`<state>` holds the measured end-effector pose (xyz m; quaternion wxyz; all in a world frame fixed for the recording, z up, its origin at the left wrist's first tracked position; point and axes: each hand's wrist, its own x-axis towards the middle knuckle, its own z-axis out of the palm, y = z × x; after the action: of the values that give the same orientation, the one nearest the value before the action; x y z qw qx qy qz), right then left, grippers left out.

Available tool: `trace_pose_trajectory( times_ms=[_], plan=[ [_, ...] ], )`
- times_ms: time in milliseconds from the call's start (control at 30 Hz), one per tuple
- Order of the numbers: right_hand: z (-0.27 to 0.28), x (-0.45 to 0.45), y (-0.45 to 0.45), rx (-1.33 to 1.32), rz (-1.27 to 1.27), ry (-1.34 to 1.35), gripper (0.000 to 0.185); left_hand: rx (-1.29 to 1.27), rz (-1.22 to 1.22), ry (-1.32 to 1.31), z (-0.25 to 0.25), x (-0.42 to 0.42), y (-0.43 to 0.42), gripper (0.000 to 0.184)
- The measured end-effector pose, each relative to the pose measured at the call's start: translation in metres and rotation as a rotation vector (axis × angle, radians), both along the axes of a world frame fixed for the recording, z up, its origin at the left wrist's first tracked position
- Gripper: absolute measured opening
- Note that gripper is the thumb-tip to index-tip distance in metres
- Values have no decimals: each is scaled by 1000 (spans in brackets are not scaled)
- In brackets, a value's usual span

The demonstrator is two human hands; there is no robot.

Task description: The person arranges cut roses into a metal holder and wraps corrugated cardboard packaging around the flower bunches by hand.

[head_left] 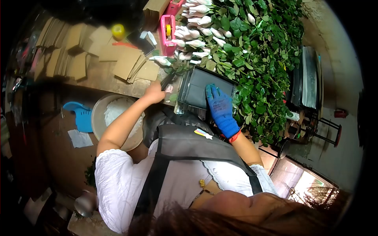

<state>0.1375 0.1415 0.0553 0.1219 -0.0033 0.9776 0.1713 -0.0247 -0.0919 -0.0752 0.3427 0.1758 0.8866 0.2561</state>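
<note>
Pressing flat on the black surface, your gloved right hand!

In the head view, your right hand [219, 103] lies open, fingers extended, on the dark rectangular tray [201, 87] at the near side of the leafy stems [256, 78]. Over to the left, your bare left hand [154, 93] has its fingers curled by the table edge, next to a small pinkish piece [169, 88]; whether it grips that, you can't tell from here. Beyond sit white-sleeved buds [195, 33], with cardboard pieces [130, 65] farther left.
</note>
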Motion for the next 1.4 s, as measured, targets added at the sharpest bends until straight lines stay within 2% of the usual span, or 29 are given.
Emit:
trace_pose_trajectory(
  times_ms=[100,133,300,433,533,567,667,700,800,900,1000,1033,1133,1267,1400],
  plan=[
    [-1,0,-1,-13,-21,6,58,547,167,-549,14,8,-15,50],
    [-2,0,-3,-19,-28,4,58,609,144,-576,16,11,-15,49],
    [0,2,-3,-12,-39,-9,57,383,-168,-207,59,1,-1,47],
    [-3,2,-3,-1,-22,22,56,299,-277,-179,90,-18,0,40],
    [-2,0,-7,29,-45,-11,57,204,-366,-49,107,-18,12,35],
    [-2,0,-6,28,-43,-13,57,162,-419,34,99,-15,16,33],
    [-5,0,-5,17,-38,-3,57,57,-404,122,79,-9,17,32],
    [-7,1,-4,8,-38,12,57,31,-396,95,87,-7,18,33],
    [-4,1,-1,-24,-26,27,57,415,-341,-116,68,-8,2,32],
    [-6,1,0,-4,-16,8,57,321,-103,-51,77,-2,-18,39],
    [-7,0,-1,8,3,15,55,113,-445,758,74,4,-39,32],
    [-6,-1,0,7,9,24,54,93,-462,929,61,11,-34,22],
    [-4,-2,1,44,38,3,54,135,-554,1107,55,30,-27,17],
    [5,-4,-7,25,-28,-46,63,222,-728,1218,67,27,-22,20],
    [6,-4,-9,60,-48,-66,63,233,-848,1038,69,9,-11,12]
  ],
)
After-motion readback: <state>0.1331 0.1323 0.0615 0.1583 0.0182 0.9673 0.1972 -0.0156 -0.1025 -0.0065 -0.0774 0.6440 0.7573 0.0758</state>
